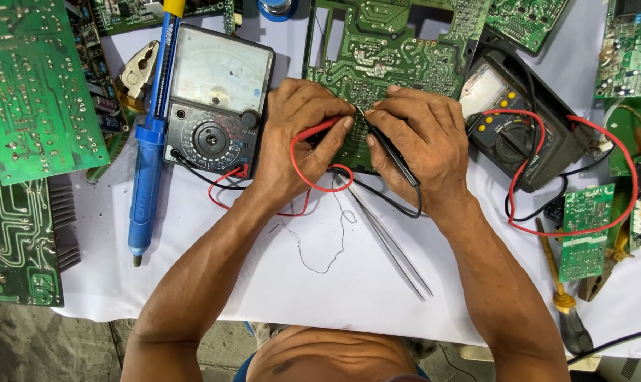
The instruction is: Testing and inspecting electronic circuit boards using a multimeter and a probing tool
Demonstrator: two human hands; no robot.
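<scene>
My left hand (295, 138) grips a red test probe (319, 131) and presses its tip onto a large green circuit board (377, 49) lying solder side up. My right hand (419, 138) holds a black test probe (394, 155) with its tip on the same board, close to the red one. Both probe leads, red and black, loop over the white table cover (334, 276) back to an analogue multimeter (216, 99) just left of my left hand.
Metal tweezers (387, 240) and a thin loose wire (320, 244) lie below my hands. A blue desoldering pump (148, 152) and pliers (140, 67) lie at the left. A dark digital multimeter (518, 127) with red and black leads sits at the right. Several green boards ring the table; a screwdriver (564, 304) lies lower right.
</scene>
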